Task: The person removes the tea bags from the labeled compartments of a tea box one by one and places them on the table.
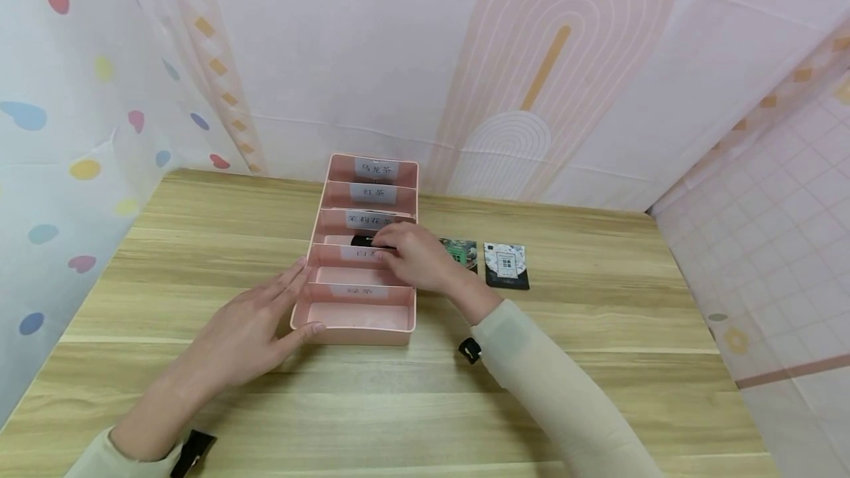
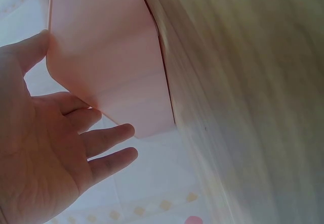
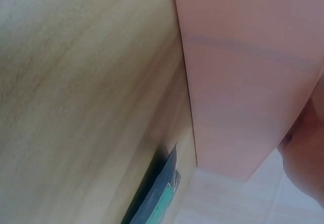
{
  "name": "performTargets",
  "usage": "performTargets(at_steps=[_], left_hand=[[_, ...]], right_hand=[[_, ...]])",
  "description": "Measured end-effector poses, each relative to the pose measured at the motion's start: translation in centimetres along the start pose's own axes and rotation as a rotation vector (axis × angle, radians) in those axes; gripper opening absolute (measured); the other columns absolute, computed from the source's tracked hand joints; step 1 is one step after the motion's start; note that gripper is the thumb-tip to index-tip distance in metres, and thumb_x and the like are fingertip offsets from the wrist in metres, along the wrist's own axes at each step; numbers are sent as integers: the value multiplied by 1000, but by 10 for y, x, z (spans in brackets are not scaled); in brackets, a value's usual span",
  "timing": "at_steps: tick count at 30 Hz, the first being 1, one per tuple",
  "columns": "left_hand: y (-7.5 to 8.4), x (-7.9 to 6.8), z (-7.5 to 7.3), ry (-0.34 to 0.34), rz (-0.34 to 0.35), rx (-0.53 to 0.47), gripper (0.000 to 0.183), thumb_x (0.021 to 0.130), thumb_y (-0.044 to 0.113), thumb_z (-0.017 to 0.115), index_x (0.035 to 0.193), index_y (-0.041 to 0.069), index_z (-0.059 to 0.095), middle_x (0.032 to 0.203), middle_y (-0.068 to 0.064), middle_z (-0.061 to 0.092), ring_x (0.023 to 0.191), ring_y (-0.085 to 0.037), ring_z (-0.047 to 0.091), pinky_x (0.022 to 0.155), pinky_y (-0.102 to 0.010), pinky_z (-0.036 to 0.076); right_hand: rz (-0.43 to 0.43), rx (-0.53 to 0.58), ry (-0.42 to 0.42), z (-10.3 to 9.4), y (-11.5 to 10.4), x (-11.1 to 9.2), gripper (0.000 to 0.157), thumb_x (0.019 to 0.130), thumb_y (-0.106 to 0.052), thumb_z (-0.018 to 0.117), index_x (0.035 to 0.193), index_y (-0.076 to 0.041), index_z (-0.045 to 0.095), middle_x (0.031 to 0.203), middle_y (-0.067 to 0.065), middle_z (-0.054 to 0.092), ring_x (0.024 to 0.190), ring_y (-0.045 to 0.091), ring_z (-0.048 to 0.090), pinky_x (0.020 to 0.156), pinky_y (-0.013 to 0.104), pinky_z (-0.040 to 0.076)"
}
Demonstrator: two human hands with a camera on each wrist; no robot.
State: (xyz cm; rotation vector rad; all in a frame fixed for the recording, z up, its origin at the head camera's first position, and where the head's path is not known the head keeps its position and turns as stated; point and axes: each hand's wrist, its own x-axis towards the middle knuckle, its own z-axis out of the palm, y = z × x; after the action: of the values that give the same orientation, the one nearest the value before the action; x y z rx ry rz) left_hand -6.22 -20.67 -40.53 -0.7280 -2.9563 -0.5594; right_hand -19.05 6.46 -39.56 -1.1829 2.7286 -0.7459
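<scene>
Right grip (image 1: 415, 257) pinches a black packet (image 1: 369, 241) above the pink organizer (image 1: 361, 334) compartment labelled 茉莉花茶; left hand (image 1: 249, 330) lies flat.

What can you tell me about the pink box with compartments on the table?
The pink box looks like smooth plastic, long and open-topped, split by dividers into five compartments, each with a small white label. It stands flat on the wooden table, its long side running away from the person. The left hand rests open against its near left corner. The right hand pinches a dark packet over the third compartment from the front.
</scene>
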Motion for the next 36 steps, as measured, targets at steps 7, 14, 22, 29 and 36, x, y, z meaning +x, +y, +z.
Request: performTargets(at_steps=[7,14,22,29,36], left_hand=[[0,0,0,19,14,2,80,101,47,66,159,-2,40,166,-20,36,139,-46,51,109,-63,46],[0,0,0,23,18,5,79,101,46,67,158,-3,41,165,-20,37,138,-46,52,108,-63,46],[0,-1,0,18,16,7,80,101,47,67,158,-3,41,165,-21,37,139,-46,51,108,-62,46],[0,-1,0,29,16,5,81,101,47,67,158,-3,41,165,-20,37,138,-46,52,108,-62,47],[0,-1,0,28,15,7,81,101,48,67,158,-3,40,165,-20,37,137,-46,53,107,-62,47]], right_hand=[[-2,-4,3,0,-1,0,20,104,-8,65,118,-1,78,122,10,75,120,24,66,109,36,49],[26,12,-2,0,-1,1,18,104,-8,66,116,-2,78,117,9,76,115,23,67,107,35,50],[45,53,23,1,0,3,13,102,-8,69,109,-4,79,109,7,76,107,20,69,100,32,53],[111,150,54,-1,-2,2,9,100,-7,71,105,-5,79,104,5,75,99,16,69,88,23,55],[126,238,90,-3,-3,0,8,99,-6,73,104,-4,79,104,6,75,95,15,67,82,20,55]])
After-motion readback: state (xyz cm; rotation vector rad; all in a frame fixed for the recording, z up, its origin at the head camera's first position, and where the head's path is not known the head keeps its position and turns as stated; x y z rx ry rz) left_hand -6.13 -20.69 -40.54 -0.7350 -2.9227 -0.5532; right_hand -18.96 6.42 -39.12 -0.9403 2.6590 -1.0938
